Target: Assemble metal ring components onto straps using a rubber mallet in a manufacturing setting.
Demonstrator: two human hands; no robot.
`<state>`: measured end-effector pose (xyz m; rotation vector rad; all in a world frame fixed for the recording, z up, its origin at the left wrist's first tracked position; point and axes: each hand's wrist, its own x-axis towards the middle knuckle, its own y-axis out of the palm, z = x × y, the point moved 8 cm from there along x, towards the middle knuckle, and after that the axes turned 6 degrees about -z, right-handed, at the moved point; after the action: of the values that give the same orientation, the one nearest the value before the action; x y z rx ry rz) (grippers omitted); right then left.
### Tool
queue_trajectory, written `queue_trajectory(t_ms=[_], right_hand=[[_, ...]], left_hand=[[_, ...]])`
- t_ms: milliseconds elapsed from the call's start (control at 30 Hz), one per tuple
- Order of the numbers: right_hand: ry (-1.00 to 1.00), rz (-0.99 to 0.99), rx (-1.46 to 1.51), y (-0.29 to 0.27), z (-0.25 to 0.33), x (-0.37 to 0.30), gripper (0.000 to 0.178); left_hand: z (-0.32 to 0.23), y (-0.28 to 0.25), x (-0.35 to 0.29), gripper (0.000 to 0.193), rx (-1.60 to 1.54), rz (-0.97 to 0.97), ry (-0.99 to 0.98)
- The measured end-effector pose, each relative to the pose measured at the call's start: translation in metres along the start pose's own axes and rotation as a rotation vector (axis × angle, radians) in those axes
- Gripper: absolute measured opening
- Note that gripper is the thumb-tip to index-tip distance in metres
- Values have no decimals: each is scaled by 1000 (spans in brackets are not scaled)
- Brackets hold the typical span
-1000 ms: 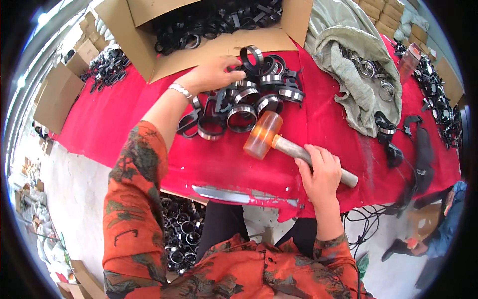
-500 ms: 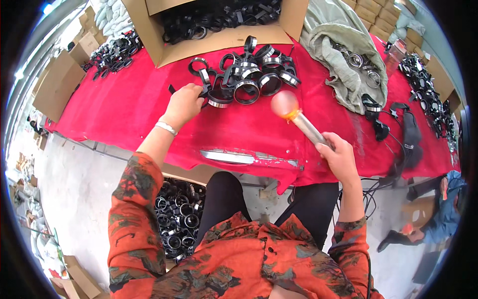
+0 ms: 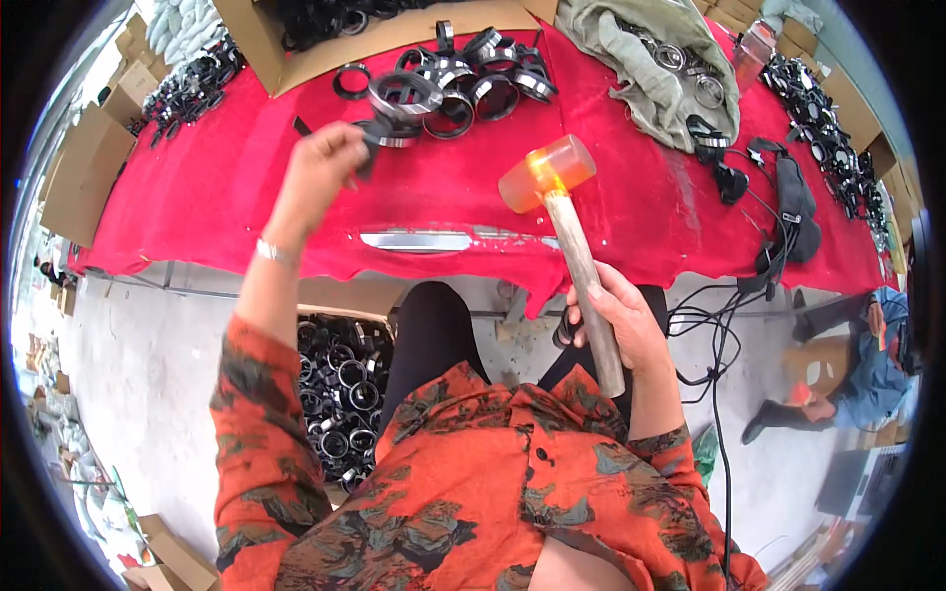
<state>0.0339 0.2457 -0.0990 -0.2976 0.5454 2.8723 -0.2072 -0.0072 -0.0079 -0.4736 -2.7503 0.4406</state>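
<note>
My left hand is closed on the dark stem of a black ring-shaped clamp with a silver band, which is blurred by motion. It is at the left side of a pile of similar ring clamps on the red cloth. My right hand grips the wooden handle of a mallet, whose translucent orange head points up over the table's front edge. Beside the right fingers shows a small dark round piece; whether the hand holds it cannot be told.
A cardboard box of black parts stands behind the pile. Right of it lies a grey-green sack with metal rings. A black pouch with cables lies at the right. Below the table is a box of ring parts. A person sits at far right.
My left hand has pulled a ring clamp away from the pile's left side. The mallet has turned more upright and come nearer my body. The whole view has tilted down.
</note>
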Motion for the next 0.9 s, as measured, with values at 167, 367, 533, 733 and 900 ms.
queue_trajectory(t_ms=[167, 367, 533, 733, 900], right_hand=[[129, 36, 134, 0, -16, -15, 36], [118, -113, -143, -7, -15, -39, 40], [-45, -133, -433, 8, 5, -49, 45], [-633, -146, -709, 47, 51, -66, 48], [-573, -87, -1075, 29, 4, -60, 47]], left_hand=[[42, 99, -111, 10, -619, 102, -316], [72, 122, -152, 18, -638, -20, -343], [82, 118, -146, 25, -550, -45, -292], [82, 118, -138, 30, -434, -109, -255], [80, 118, -136, 31, -383, -115, -237]])
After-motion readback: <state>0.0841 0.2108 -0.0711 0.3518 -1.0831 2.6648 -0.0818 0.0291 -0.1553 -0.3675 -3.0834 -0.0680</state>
